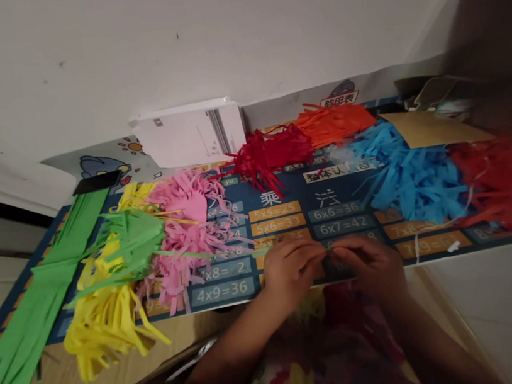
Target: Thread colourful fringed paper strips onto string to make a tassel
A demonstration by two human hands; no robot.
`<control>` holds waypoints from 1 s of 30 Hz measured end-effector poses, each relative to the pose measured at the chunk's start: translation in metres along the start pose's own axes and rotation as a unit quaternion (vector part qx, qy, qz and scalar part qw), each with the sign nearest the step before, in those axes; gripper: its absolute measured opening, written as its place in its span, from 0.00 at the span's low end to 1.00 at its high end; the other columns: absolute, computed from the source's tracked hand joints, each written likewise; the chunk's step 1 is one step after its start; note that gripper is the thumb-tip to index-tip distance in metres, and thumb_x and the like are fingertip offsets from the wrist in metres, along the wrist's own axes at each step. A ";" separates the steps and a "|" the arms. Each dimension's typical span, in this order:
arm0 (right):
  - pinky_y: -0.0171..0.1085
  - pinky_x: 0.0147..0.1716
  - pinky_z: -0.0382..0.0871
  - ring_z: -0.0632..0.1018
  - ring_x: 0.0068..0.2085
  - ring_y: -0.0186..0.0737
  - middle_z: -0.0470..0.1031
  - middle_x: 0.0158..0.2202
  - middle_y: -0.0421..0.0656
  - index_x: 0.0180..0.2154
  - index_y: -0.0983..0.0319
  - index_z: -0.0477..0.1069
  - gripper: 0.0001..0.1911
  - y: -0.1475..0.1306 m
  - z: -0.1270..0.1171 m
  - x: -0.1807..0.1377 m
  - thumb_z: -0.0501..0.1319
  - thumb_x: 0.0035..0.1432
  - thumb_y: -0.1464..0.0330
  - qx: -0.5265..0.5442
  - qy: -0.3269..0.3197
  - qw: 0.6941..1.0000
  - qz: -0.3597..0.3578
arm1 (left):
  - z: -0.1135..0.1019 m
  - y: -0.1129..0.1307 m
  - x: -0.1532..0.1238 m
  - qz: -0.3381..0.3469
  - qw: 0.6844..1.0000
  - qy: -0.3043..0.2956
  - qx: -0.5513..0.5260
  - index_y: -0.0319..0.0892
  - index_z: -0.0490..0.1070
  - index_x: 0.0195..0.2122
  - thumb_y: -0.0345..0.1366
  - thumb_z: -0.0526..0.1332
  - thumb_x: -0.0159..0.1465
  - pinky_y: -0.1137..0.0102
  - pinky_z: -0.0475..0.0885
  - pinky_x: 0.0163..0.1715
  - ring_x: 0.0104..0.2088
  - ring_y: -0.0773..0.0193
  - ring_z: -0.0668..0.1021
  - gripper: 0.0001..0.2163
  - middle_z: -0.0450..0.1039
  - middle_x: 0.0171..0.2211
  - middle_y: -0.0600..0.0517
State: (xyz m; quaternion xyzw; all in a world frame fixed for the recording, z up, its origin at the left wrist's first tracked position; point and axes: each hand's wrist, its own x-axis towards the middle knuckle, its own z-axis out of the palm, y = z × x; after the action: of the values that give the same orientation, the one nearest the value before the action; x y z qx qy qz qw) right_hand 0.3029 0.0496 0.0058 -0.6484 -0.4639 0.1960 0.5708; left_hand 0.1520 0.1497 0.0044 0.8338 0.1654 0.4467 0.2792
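My left hand (pixel 291 268) and my right hand (pixel 369 262) meet close together over the near edge of a blue multiplication-table mat (pixel 334 206). Both are closed in a pinch on a thin green paper strip (pixel 245 252) that runs left from my fingers toward a green fringed paper bunch (pixel 131 238). Heaps of cut paper fringe lie around on the mat: yellow (pixel 105 318), pink (pixel 185 227), dark red (pixel 269 152), orange (pixel 334 120), blue (pixel 407 180) and red (pixel 505 182).
A long green fringed paper sheet (pixel 33 299) lies at the left edge. A white box (pixel 191 134) leans against the wall behind the mat, with a dark phone (pixel 97 181) beside it. A brown cardboard piece (pixel 428 129) sits at the back right.
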 end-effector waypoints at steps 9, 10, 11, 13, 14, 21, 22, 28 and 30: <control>0.32 0.32 0.69 0.77 0.29 0.34 0.78 0.27 0.35 0.33 0.56 0.78 0.04 0.004 -0.003 -0.005 0.65 0.61 0.67 0.013 0.021 1.000 -0.003 | 0.007 0.000 0.003 0.010 1.000 -0.015 0.004 0.45 0.79 0.38 0.31 0.65 0.65 0.68 0.79 0.44 0.37 0.64 0.84 0.03 0.84 0.36 0.51; 0.32 0.32 0.69 0.77 0.29 0.34 0.78 0.27 0.35 0.33 0.56 0.78 0.04 0.005 -0.004 -0.005 0.64 0.61 0.67 0.014 0.023 1.000 -0.003 | 0.008 0.000 0.004 0.011 1.000 -0.016 0.003 0.45 0.79 0.38 0.31 0.65 0.65 0.68 0.79 0.45 0.37 0.64 0.84 0.04 0.84 0.36 0.51; 0.32 0.31 0.69 0.77 0.29 0.34 0.78 0.27 0.35 0.33 0.56 0.77 0.05 0.004 -0.004 -0.006 0.64 0.62 0.67 0.013 0.023 1.000 -0.004 | 0.009 0.001 0.005 0.012 1.000 -0.016 0.002 0.45 0.79 0.37 0.31 0.65 0.65 0.68 0.79 0.45 0.37 0.64 0.84 0.04 0.84 0.36 0.51; 0.32 0.31 0.68 0.76 0.28 0.33 0.77 0.26 0.34 0.33 0.56 0.77 0.05 0.004 -0.006 -0.007 0.63 0.62 0.68 0.011 0.022 1.000 -0.007 | 0.010 0.002 0.007 0.014 1.000 -0.020 -0.001 0.45 0.79 0.37 0.30 0.65 0.65 0.69 0.79 0.45 0.36 0.65 0.84 0.04 0.84 0.36 0.51; 0.32 0.31 0.68 0.76 0.28 0.33 0.77 0.26 0.34 0.34 0.56 0.77 0.05 0.004 -0.006 -0.008 0.63 0.62 0.68 0.010 0.020 1.000 -0.008 | 0.010 0.003 0.007 0.013 1.000 -0.023 -0.002 0.45 0.80 0.36 0.31 0.65 0.65 0.69 0.79 0.45 0.36 0.65 0.84 0.03 0.84 0.36 0.51; 0.32 0.32 0.69 0.77 0.28 0.33 0.77 0.27 0.35 0.34 0.56 0.77 0.05 0.005 -0.007 -0.008 0.63 0.62 0.69 0.007 0.014 1.000 -0.017 | 0.011 0.005 0.006 -0.005 1.000 -0.028 -0.010 0.45 0.79 0.36 0.31 0.66 0.65 0.69 0.79 0.44 0.35 0.65 0.84 0.02 0.84 0.35 0.51; 0.32 0.32 0.69 0.77 0.28 0.34 0.78 0.26 0.35 0.34 0.56 0.77 0.05 0.005 -0.007 -0.008 0.63 0.62 0.68 0.005 0.013 1.000 -0.017 | 0.010 0.004 0.005 -0.005 1.000 -0.029 -0.008 0.45 0.79 0.36 0.31 0.66 0.64 0.69 0.79 0.43 0.35 0.65 0.84 0.02 0.83 0.35 0.51; 0.35 0.33 0.71 0.79 0.30 0.37 0.79 0.28 0.38 0.32 0.57 0.77 0.08 0.004 0.002 -0.010 0.61 0.63 0.68 -0.044 -0.008 0.998 -0.043 | 0.010 0.003 0.005 -0.067 0.991 -0.113 -0.002 0.43 0.76 0.34 0.30 0.64 0.64 0.69 0.76 0.37 0.35 0.62 0.82 0.02 0.81 0.33 0.50; 0.36 0.33 0.72 0.79 0.32 0.39 0.80 0.30 0.40 0.34 0.56 0.78 0.08 0.007 -0.007 -0.010 0.61 0.64 0.66 -0.063 -0.023 0.996 -0.061 | 0.007 0.005 0.006 -0.080 0.982 -0.170 0.010 0.42 0.75 0.32 0.31 0.64 0.64 0.70 0.74 0.32 0.31 0.62 0.80 0.03 0.79 0.30 0.51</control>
State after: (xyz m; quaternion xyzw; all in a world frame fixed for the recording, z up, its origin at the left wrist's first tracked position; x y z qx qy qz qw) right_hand 0.3064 0.0382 -0.0013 -0.6489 -0.5271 0.1462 0.5288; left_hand 0.1609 0.1465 0.0087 0.8843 0.1857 0.2734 0.3297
